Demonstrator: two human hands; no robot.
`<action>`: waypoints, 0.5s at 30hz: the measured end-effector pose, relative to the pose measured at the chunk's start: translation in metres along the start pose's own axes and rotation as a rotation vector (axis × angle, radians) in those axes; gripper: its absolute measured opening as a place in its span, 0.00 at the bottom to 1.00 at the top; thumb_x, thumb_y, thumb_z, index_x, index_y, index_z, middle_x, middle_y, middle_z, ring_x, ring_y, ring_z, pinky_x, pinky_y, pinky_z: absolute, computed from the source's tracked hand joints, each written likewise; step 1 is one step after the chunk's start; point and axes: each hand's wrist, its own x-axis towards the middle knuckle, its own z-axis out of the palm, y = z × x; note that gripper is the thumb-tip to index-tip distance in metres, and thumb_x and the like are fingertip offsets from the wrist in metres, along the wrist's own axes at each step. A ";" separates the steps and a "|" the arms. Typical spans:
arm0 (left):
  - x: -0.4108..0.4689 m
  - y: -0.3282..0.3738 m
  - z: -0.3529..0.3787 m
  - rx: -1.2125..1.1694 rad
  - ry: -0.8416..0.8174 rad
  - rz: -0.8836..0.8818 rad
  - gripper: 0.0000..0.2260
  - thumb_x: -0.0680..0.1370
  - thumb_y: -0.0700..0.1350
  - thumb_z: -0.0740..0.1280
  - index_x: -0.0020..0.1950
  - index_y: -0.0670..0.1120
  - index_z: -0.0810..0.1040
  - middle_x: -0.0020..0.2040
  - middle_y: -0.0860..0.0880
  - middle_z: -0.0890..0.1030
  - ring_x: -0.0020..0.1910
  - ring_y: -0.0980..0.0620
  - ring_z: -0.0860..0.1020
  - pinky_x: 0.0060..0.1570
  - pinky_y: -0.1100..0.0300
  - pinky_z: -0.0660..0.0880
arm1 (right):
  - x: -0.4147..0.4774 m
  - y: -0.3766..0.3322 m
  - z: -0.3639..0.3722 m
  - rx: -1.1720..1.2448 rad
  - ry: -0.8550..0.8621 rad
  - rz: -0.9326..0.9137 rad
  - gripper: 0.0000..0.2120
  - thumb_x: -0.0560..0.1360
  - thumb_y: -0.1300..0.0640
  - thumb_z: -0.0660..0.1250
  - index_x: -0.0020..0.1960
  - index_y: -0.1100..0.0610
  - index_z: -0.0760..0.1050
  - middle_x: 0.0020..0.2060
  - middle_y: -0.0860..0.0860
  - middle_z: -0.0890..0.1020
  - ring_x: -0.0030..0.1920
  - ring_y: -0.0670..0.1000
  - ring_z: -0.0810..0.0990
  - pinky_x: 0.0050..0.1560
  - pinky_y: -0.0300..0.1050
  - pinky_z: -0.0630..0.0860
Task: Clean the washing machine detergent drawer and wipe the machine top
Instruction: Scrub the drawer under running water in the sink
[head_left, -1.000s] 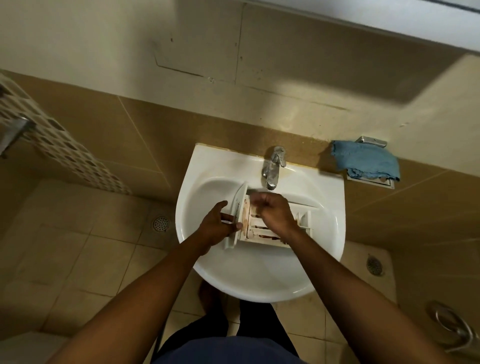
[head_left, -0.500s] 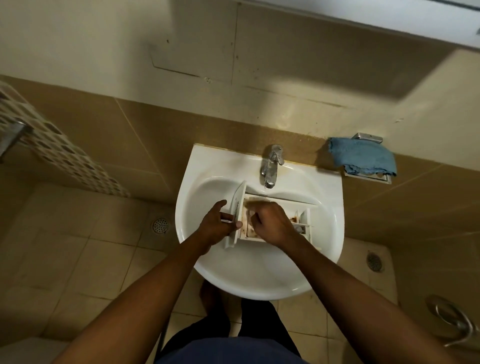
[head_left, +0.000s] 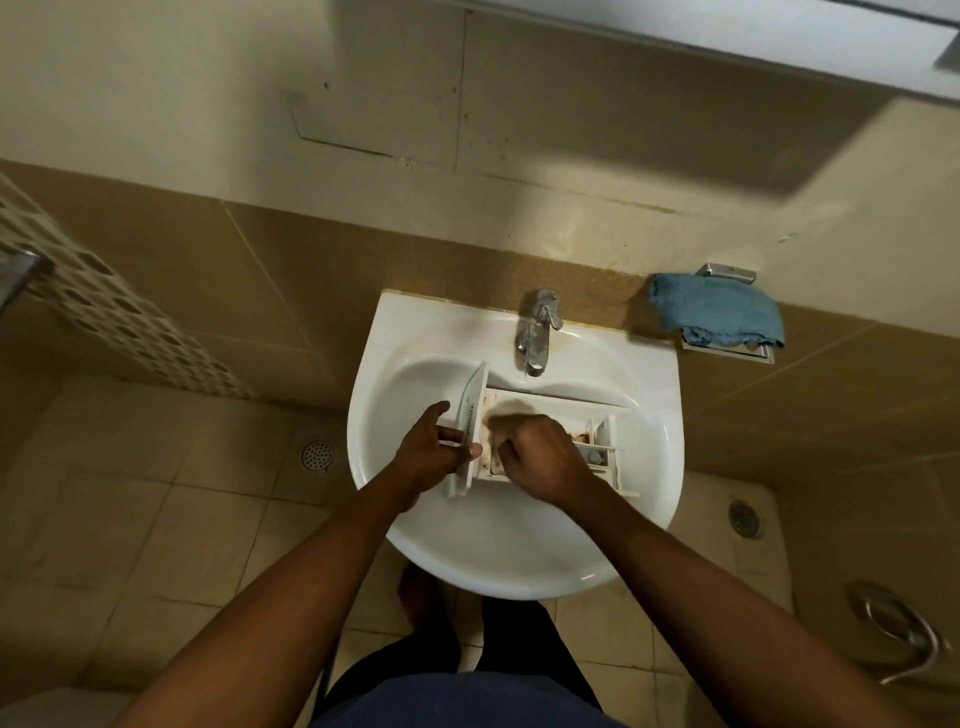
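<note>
While the left hand (head_left: 431, 457) clamps the front panel of the detergent drawer (head_left: 550, 410) at its 9 o'clock end, the right hand (head_left: 540, 462) is down in the big compartment with its fingers curled. Whether it grips a brush or cloth, I cannot tell. The drawer lies across the white sink (head_left: 519, 551), just below the tap (head_left: 537, 332) at 12 o'clock.

The danger, I'd say, is likely-wet plastic held by one thin panel. A hard scrub could twist it loose and crack it on the basin, or snap a divider.

Contents now: brown residue (head_left: 581, 432) streaks the compartment walls, and the small chamber at 3 o'clock holds a grey cap (head_left: 595, 457). Up at 2 o'clock, a wall tray (head_left: 727, 354) carries a blue cloth (head_left: 717, 317).
</note>
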 end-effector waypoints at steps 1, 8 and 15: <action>0.000 0.000 0.000 -0.004 0.003 -0.002 0.43 0.71 0.42 0.80 0.81 0.51 0.60 0.59 0.45 0.81 0.58 0.45 0.81 0.57 0.47 0.82 | 0.009 0.001 0.001 -0.009 0.006 0.011 0.13 0.74 0.62 0.62 0.56 0.59 0.79 0.50 0.57 0.84 0.50 0.61 0.83 0.45 0.42 0.73; 0.000 0.001 0.000 0.021 -0.001 0.008 0.44 0.71 0.43 0.80 0.81 0.52 0.60 0.61 0.45 0.81 0.58 0.46 0.81 0.57 0.48 0.82 | -0.030 -0.008 0.029 -0.146 -0.042 -0.134 0.27 0.74 0.67 0.66 0.73 0.65 0.71 0.73 0.63 0.72 0.68 0.64 0.76 0.66 0.55 0.76; 0.000 0.000 0.001 -0.004 0.004 0.006 0.44 0.71 0.42 0.80 0.81 0.51 0.60 0.60 0.44 0.81 0.58 0.45 0.81 0.57 0.48 0.82 | 0.004 -0.006 0.019 -0.077 0.036 -0.088 0.20 0.75 0.62 0.66 0.66 0.62 0.75 0.63 0.60 0.80 0.59 0.62 0.80 0.58 0.53 0.80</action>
